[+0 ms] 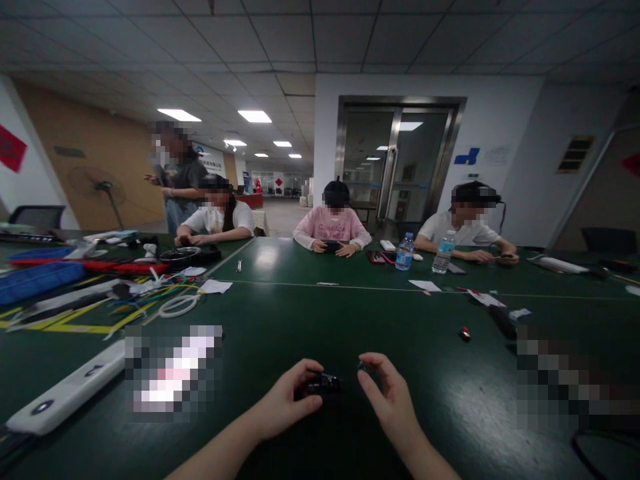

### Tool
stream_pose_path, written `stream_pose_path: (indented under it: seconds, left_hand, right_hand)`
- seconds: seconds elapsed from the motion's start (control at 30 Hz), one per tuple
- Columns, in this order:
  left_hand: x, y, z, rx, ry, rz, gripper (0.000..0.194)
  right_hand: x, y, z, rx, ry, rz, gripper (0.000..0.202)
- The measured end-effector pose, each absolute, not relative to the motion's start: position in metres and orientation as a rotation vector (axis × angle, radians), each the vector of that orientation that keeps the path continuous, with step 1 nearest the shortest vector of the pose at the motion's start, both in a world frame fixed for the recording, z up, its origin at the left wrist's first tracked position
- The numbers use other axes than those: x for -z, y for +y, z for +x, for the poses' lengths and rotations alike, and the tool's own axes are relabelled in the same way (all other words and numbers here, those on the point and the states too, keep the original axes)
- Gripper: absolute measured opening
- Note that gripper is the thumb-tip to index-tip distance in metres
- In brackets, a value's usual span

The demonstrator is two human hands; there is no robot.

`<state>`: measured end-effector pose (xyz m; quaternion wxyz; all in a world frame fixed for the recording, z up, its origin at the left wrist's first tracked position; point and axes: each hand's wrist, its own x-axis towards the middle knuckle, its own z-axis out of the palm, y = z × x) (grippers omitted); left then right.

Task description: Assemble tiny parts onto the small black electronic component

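Observation:
My left hand [295, 397] is closed round one end of a small black object [327, 383], just above the green table [280, 307]. The object's far end sticks out to the right of the fingers. A short gap away, my right hand [387, 390] pinches a tiny dark piece [362, 366] between thumb and fingertip. The piece and the black object are apart. What exactly either item is cannot be made out.
A white power strip [70, 390] and cables [179, 306] are at left. A small red-and-silver item [465, 333] lies at right. Bottles [405, 252] stand farther back. Several people are across the table, beyond blue trays [43, 282].

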<state>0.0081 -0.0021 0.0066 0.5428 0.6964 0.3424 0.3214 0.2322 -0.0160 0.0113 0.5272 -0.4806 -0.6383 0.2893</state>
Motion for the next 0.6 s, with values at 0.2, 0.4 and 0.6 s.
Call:
stream_pose_path:
  seconds: [0.2,0.4,0.6]
  left_hand:
    - [-0.0074,-0.0026,0.0088,-0.777,0.805,1.666,0.039]
    - [-0.0075,-0.0018,0.0081,-0.767,0.806,1.674,0.039]
    - [-0.0038,-0.0007,0.0076,-0.776,0.793,1.678,0.038]
  right_hand:
    - [-0.0114,-0.017,0.2293,-0.715,-1.543,-1.148,0.026]
    - [-0.0144,-0.0205,0.225,-0.756,-1.596,-1.162,0.026]
    - [-0.0197,-0.0243,0.222,-0.779,-1.661,-1.178,0.026]
